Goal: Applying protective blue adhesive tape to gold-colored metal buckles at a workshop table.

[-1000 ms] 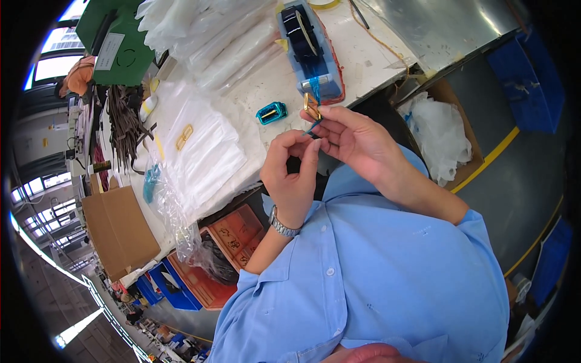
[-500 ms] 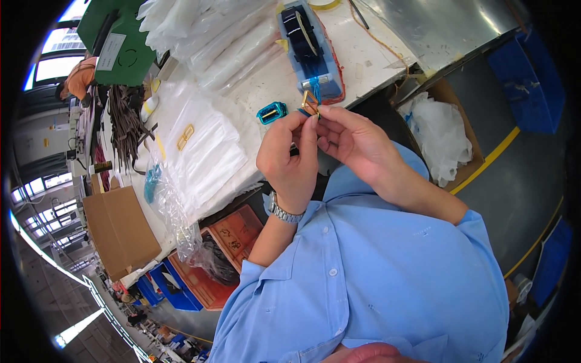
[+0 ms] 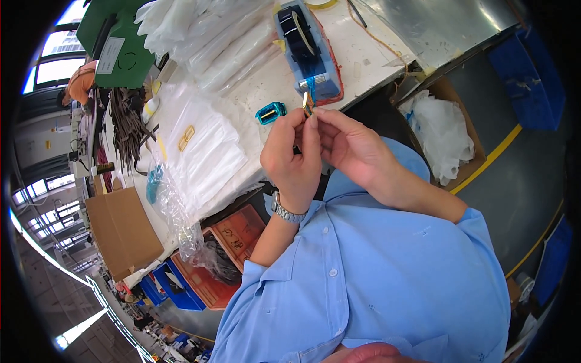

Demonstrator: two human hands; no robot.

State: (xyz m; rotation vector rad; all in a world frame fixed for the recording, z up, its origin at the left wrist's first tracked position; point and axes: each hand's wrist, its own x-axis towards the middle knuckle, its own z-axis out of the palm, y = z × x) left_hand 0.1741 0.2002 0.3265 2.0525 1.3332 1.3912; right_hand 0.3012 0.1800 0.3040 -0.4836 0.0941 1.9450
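A small gold metal buckle is pinched between the fingertips of my left hand and my right hand. Fingers hide most of it. Just beyond it stands a blue tape dispenser with a dark roll; a strip of blue film shows at its cutting end, close to the buckle. Left of my fingertips lies a buckle wrapped in shiny blue film. Farther left, another gold buckle rests on white plastic sheets.
Plastic bags are piled at the back of the white table. Dark straps and a cardboard box are at the left. Red crates stand below the table's edge. On the right, a carton holds crumpled plastic.
The gold buckle has turned and sunk lower between my fingertips, so less of it shows. My right fingers have curled in, and my left hand has shifted slightly right.
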